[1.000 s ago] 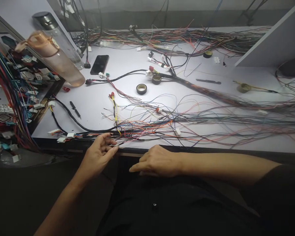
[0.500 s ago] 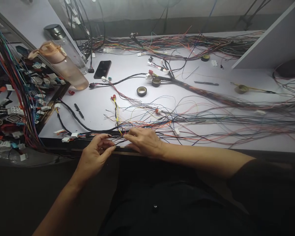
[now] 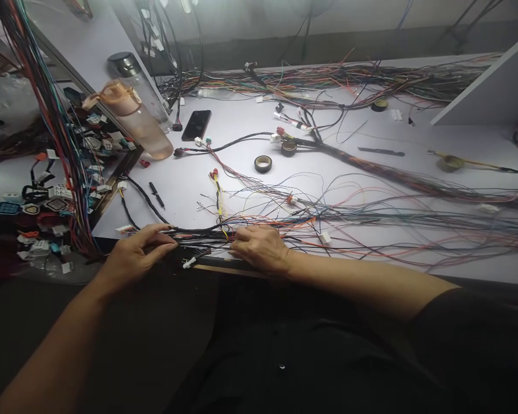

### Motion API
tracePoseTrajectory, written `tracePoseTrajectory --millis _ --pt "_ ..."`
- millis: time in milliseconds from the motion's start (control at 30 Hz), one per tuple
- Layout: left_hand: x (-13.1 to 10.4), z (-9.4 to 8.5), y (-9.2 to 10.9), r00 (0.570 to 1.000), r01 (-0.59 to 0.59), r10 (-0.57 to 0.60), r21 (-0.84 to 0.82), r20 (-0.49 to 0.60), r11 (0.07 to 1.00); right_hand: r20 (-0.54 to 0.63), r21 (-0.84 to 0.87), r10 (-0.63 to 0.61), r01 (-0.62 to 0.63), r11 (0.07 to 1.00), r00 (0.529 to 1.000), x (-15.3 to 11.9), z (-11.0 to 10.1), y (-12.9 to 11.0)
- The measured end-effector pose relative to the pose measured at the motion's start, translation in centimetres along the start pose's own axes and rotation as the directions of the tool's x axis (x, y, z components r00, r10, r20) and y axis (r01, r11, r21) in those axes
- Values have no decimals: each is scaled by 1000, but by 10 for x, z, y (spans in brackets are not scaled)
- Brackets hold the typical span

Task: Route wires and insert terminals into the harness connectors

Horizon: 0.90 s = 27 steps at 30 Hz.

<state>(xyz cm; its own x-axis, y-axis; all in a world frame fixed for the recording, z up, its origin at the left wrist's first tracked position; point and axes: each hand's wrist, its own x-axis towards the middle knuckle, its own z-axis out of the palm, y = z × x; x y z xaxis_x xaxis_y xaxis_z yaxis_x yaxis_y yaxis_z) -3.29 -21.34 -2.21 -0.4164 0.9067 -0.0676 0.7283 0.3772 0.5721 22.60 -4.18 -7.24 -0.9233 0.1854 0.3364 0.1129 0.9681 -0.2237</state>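
Observation:
My left hand point(image 3: 140, 250) is at the table's front edge, thumb and forefinger curved around the left part of a dark wire bundle point(image 3: 196, 234). Some strands between those fingertips are hidden. Further right, my right hand point(image 3: 261, 246) is closed over the same bundle, its fingers folded down on the wires. Between the hands, a short branch with a small white connector point(image 3: 190, 263) hangs over the edge. A yellow-wired branch point(image 3: 218, 198) with a red connector point(image 3: 214, 172) rises from the bundle, and loose thin wires fan out to the right.
Two tape rolls point(image 3: 263, 164) point(image 3: 289, 149), a phone point(image 3: 196, 125), a black pen-like tool point(image 3: 156, 195) and a peach bottle point(image 3: 142, 126) stand or lie behind. A taped harness point(image 3: 349, 158) crosses the table. Connectors point(image 3: 60, 192) crowd the left side, below hanging wires point(image 3: 54, 115).
My left hand has moved left along the bundle, away from my right hand. The small white connector now shows at the edge between them. The view has shifted left.

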Motion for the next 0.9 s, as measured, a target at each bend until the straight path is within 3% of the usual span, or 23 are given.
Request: tracePoseTrajectory --millis 100,267,400,500,600,767,833,900 --pt "2 13 -8 989 -123 126 43 -77 991 -50 -15 2 -3 1000 999 -3 3 0" --pt "-6 29 -9 919 -246 262 91 -296 965 -183 -14 -62 60 998 981 -6 -1 -1" --pt "-5 29 -19 917 -298 314 101 -246 949 -224 -40 -116 110 993 968 -2 -5 -6" --pt "4 29 -29 924 -306 329 141 -197 942 -188 -86 -81 66 994 979 5 -1 -2" --pt "20 32 -32 921 -295 319 135 -222 946 -137 -105 -29 14 994 990 17 6 15" --pt "52 35 -16 924 -267 284 102 -255 958 -171 -116 56 -76 990 984 31 2 44" --pt "56 33 -2 933 -252 265 84 -245 964 -210 -78 37 -55 995 977 27 -6 47" --pt "54 31 19 937 -210 187 -50 -294 976 -257 -18 -12 8 1000 966 19 -14 45"
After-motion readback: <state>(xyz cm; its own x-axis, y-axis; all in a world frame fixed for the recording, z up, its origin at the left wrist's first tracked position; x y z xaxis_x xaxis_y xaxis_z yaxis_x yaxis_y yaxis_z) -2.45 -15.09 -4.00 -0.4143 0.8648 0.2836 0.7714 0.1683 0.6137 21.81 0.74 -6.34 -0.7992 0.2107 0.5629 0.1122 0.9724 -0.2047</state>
